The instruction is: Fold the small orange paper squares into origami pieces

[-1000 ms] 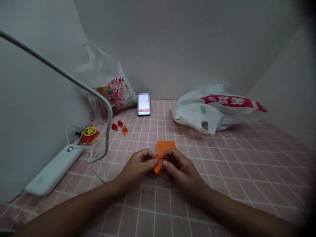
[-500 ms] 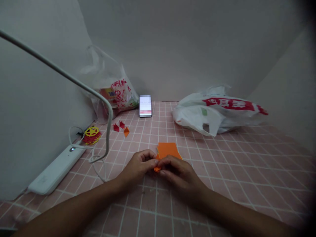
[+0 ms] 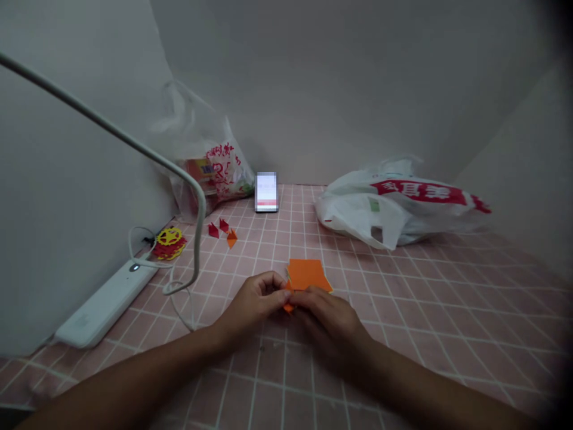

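Between my two hands is a small folded piece of orange paper [image 3: 289, 307], mostly covered by the fingers. My left hand [image 3: 262, 297] pinches it from the left with thumb and forefinger. From the right, my right hand [image 3: 331, 316] has its fingers closed against the same paper. Just beyond the fingertips lies a stack of orange paper sheets [image 3: 308, 273], flat on the tiled surface. Farther off to the left sit two small folded red paper pieces [image 3: 213, 230] and one folded orange paper piece [image 3: 231, 239], each with pointed tips.
A white power strip [image 3: 107, 304] lies at left, beside yellow and red cut-out shapes [image 3: 169, 242]. A thick pale cable [image 3: 111, 134] arches across the left side. At the back are a phone [image 3: 267, 192], a clear plastic bag [image 3: 228, 173] and a white plastic bag [image 3: 349, 209].
My right hand's fingers have shifted and straightened a little along the folded orange paper, showing more of its upper tip. The whole view has moved slightly.
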The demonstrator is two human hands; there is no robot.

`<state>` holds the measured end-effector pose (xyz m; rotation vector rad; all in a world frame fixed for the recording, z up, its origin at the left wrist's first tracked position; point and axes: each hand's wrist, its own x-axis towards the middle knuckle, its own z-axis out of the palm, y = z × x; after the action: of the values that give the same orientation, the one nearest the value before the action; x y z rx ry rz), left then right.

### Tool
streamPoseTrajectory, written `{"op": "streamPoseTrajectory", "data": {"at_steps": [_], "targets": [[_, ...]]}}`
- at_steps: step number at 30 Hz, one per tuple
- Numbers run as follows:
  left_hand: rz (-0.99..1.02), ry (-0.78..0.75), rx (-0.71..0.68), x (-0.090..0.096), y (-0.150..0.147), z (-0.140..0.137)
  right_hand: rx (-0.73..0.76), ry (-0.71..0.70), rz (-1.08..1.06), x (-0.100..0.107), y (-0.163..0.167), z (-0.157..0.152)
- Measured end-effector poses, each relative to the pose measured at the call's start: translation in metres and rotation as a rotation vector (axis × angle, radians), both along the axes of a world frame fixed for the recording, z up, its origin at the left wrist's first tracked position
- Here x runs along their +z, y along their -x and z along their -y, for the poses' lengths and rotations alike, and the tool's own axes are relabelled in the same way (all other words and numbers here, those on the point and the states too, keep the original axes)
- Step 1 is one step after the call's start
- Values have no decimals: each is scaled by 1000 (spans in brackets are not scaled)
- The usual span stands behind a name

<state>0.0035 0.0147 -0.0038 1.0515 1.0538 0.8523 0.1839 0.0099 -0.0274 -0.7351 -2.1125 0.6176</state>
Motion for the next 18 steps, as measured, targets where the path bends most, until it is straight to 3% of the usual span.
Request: {"op": "streamPoseTrajectory", "data": {"at_steps": [3, 10, 18], "targets": [[-16, -107, -6, -1, 0, 2, -22, -94, 9, 0, 0, 3], [86, -285, -16, -5, -2, 12, -126, 72, -118, 1, -1, 4], [-225, -483, 13, -4, -5, 17, -136, 31, -130, 0, 2, 7]]}}
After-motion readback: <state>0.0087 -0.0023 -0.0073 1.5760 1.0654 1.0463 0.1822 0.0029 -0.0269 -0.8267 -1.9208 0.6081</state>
